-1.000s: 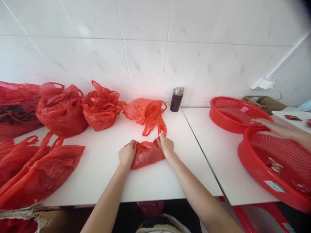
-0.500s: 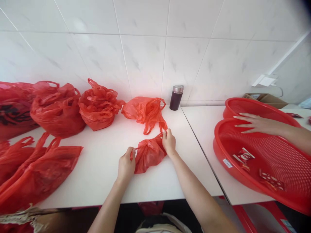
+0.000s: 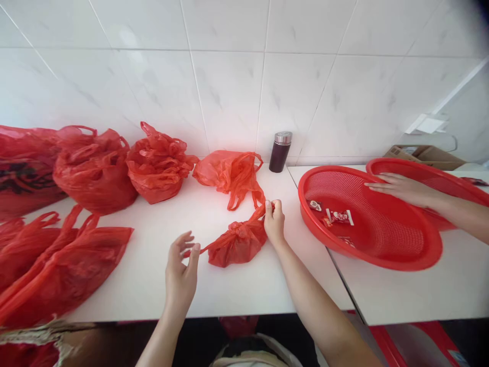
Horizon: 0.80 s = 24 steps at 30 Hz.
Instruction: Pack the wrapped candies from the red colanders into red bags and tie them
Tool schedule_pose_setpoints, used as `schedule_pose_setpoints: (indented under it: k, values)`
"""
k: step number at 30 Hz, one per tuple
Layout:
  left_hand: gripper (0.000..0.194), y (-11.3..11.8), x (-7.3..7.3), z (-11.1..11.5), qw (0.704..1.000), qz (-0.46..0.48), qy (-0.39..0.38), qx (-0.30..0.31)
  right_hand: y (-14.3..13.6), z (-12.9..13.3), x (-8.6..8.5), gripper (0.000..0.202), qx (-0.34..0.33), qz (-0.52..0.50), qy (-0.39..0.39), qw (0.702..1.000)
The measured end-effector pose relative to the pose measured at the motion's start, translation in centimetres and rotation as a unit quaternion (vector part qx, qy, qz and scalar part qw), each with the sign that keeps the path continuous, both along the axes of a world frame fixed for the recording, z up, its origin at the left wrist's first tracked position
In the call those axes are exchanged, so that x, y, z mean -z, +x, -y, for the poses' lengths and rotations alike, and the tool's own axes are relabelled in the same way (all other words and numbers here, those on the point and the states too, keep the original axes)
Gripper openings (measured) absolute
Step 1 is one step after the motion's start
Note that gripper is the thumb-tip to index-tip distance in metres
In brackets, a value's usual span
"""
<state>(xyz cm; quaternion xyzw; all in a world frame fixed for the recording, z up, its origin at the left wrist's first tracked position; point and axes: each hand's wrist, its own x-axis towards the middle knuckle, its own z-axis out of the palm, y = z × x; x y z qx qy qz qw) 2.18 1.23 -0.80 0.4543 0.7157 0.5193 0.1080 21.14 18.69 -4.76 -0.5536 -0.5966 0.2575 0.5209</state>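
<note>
A small red plastic bag (image 3: 239,243) lies on the white table, filled and gathered into a knot at its top. My right hand (image 3: 274,221) pinches one twisted handle at the bag's upper right. On the other side, my left hand (image 3: 181,267) has its thumb and fingers apart. The second handle stretches out to it and lies against its fingers, partly hidden by the thumb. Just behind, a loose, flatter red bag (image 3: 227,176) rests with its handles toward my right hand.
Filled red bags (image 3: 93,176) line the wall and left side. A dark tumbler (image 3: 280,153) stands by the wall. At right, another person's hand (image 3: 401,188) touches a red plastic basket (image 3: 431,239) with several small packets; a second basket (image 3: 473,196) and a cardboard box (image 3: 424,156) are behind.
My left hand has moved left and its fingers have spread, drawing the handle out. The bag's top is now knotted tighter. The basket with packets has shifted left and turned.
</note>
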Motion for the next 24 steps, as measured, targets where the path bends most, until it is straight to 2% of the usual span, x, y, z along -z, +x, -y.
schedule_pose_setpoints:
  k: [1,3,5,8,10,12,15,18,20,22,24]
  values:
    - [0.033,0.5,-0.5,-0.3,0.997,-0.059,0.053,-0.021,-0.2,0.2,-0.2,0.029,0.0,-0.018,0.011,1.0]
    - [0.029,2.0,-1.3,-1.1,0.978,-0.18,0.102,0.007,-0.6,0.5,-0.5,0.03,-0.003,-0.049,0.03,0.998]
    - [0.031,3.6,-1.3,-2.4,0.967,-0.236,0.051,0.083,-0.8,0.9,-0.8,0.029,-0.01,-0.075,0.049,0.996]
    - [0.033,5.1,-0.2,-4.7,0.971,-0.162,-0.08,0.156,-0.5,1.3,-1.3,0.028,-0.008,-0.107,0.074,0.991]
    - [0.023,5.2,0.5,-5.8,0.973,-0.094,-0.116,0.176,0.1,1.3,-1.8,0.027,0.006,-0.123,0.089,0.988]
    - [0.017,4.7,0.8,-6.4,0.974,-0.044,-0.122,0.187,0.8,1.1,-2.2,0.031,0.005,-0.152,0.085,0.985]
    - [0.015,3.6,0.1,-6.5,0.971,0.06,-0.125,0.197,1.0,0.7,-2.6,0.049,-0.063,-0.21,0.031,0.975]
    - [0.021,2.8,-1.1,-6.0,0.948,0.188,-0.124,0.223,-0.1,1.3,-2.6,0.062,-0.154,-0.233,-0.079,0.957]
    - [0.026,2.6,-1.7,-5.7,0.926,0.259,-0.116,0.249,-1.3,2.3,-2.7,0.063,-0.229,-0.268,-0.163,0.922]
    - [0.028,2.7,-1.8,-5.4,0.893,0.35,-0.094,0.267,-2.4,3.6,-2.9,0.055,-0.328,-0.333,-0.223,0.855]
    - [0.028,2.9,-1.8,-5.2,0.848,0.451,-0.066,0.27,-3.2,4.6,-3.2,0.046,-0.41,-0.387,-0.254,0.786]
